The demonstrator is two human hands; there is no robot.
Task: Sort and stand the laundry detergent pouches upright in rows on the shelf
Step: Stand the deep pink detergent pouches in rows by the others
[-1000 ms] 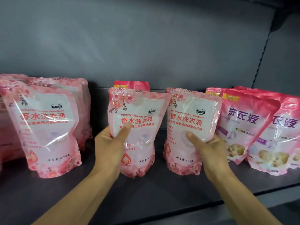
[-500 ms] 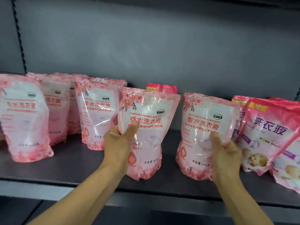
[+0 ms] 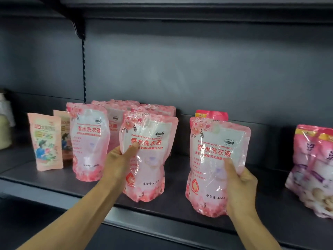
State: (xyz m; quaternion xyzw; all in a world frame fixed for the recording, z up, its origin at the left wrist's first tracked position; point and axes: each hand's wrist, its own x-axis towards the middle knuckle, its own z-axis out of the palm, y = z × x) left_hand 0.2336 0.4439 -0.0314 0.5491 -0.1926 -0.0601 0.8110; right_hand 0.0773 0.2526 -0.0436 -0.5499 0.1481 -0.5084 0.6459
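My left hand (image 3: 119,159) grips the left edge of a pale pink floral detergent pouch (image 3: 149,156), thumb across its front, and the pouch stands upright on the dark shelf (image 3: 173,206). My right hand (image 3: 240,184) grips the right edge of a second matching pouch (image 3: 214,165), also upright near the shelf's front. Several more pink floral pouches (image 3: 89,141) stand in rows to the left and behind. A darker pink pouch (image 3: 211,115) stands behind the right-hand one.
Two small peach pouches with a figure print (image 3: 46,143) stand at the far left. Pink-and-purple pouches (image 3: 313,168) crowd the right edge. An upright slotted post (image 3: 83,56) runs down the grey back panel. An upper shelf (image 3: 180,8) overhangs.
Both held pouches have moved left along the shelf with my hands. The view has swung left, revealing the small peach pouches and pushing the purple-lettered pouches to the right edge.
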